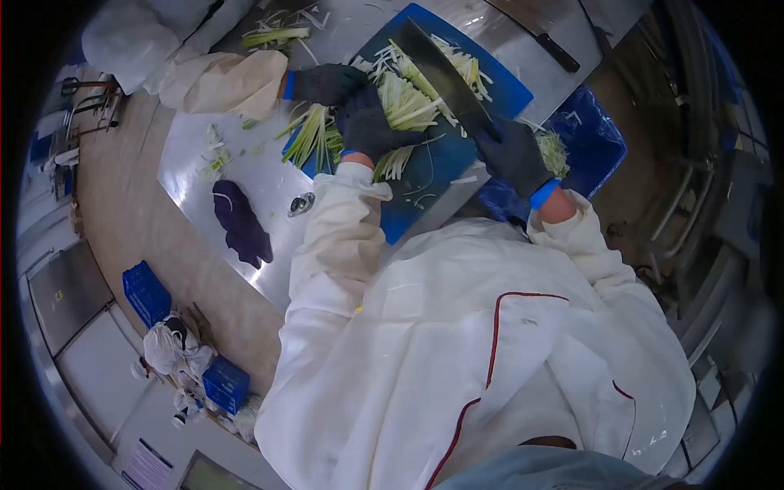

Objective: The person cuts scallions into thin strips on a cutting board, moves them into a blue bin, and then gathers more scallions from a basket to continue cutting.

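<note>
On a blue cutting board point(445, 167) lie pale green and white vegetable strips point(404, 102). My left hand point(366, 126), in a dark glove, presses on the strips at the board's left side; its fingertips are hard to make out. My right hand point(513, 155), gloved too, is closed round the handle of a large knife point(445, 77). The wide blade slants up and left over the strips, and the handle is mostly hidden. Green-ended strips point(314, 139) hang over the board's left edge. A co-worker's gloved hand point(327, 84) reaches in from the left, next to my left hand.
A blue-lined bin point(596, 135) with shreds stands right of the board. Another knife point(539, 37) lies at the top of the metal table point(192, 159). A dark glove point(239, 222) and a small metal object point(301, 204) lie at the left. Further left are people and blue crates point(226, 384).
</note>
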A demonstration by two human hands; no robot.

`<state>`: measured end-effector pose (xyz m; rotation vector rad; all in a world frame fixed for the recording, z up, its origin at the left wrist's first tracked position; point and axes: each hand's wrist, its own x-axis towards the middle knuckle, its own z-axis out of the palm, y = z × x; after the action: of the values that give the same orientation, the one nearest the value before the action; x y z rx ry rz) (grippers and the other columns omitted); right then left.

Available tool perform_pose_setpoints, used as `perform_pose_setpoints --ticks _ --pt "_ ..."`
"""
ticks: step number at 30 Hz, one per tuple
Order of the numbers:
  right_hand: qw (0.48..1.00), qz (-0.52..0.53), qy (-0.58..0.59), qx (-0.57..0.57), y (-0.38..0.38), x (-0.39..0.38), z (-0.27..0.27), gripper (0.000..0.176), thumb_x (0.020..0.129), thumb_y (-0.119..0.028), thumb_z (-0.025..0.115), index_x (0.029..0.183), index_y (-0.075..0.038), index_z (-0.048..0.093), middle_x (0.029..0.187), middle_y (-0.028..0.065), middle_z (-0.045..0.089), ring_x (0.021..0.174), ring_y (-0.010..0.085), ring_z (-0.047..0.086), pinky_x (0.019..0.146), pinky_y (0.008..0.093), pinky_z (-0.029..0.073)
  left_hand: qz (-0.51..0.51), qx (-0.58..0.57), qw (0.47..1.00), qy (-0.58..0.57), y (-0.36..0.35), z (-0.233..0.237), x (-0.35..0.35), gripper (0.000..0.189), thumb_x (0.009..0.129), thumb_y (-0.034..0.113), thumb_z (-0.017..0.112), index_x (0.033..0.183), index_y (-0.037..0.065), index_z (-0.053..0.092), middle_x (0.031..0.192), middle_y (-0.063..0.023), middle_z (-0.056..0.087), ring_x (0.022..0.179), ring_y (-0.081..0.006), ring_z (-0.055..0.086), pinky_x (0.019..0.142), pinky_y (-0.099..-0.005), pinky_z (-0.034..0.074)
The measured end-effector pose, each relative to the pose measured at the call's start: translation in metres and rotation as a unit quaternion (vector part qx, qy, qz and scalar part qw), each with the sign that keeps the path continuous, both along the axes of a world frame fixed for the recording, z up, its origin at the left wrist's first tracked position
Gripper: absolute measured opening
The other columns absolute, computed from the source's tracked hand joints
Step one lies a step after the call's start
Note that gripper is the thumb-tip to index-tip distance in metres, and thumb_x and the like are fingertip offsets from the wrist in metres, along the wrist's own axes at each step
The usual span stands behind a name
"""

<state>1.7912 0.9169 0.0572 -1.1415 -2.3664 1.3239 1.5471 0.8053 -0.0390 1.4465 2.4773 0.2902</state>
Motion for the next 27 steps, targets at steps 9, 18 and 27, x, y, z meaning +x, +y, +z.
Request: perform_pose_setpoints --ticks 9,18,27 --pt "0.999 0.006 -0.035 0.015 -0.006 0.006 -0.007 0.024 0.09 -0.027 0.063 0.096 -0.004 0.066 0.075 0.0213 0.064 0.074 0.0414 0.064 0.064 0.0481 0.048 0.057 0.025 0.996 0.057 -0.009 0.006 0.027 0.127 0.051 0.076 0.078 0.145 0.001 0.036 0.141 -0.0231 0.043 0.133 -0.0388 0.04 0.111 -0.0533 0.027" --pt "0.999 -0.016 -0.022 -0.04 -0.004 0.017 0.0 0.026 0.09 -0.025 0.063 0.098 -0.001 0.066 0.074 0.0233 0.064 0.071 0.0421 0.064 0.062 0.0477 0.048 0.075 0.072 0.992 0.075 0.025 -0.021 -0.131 0.084 0.081 0.071 0.059 0.129 0.003 0.06 0.13 -0.0173 0.059 0.122 -0.0346 0.055 0.1 -0.0467 0.044" --pt "0.999 0.017 -0.032 -0.028 -0.01 0.013 0.007 0.022 0.088 -0.023 0.061 0.091 -0.001 0.064 0.073 0.0227 0.063 0.071 0.0434 0.062 0.064 0.0494 0.048 0.079 0.018 0.997 -0.006 0.01 -0.011 -0.053 0.111 0.073 0.083 0.056 0.148 0.004 0.035 0.142 -0.0179 0.048 0.133 -0.0363 0.044 0.113 -0.0568 0.024"
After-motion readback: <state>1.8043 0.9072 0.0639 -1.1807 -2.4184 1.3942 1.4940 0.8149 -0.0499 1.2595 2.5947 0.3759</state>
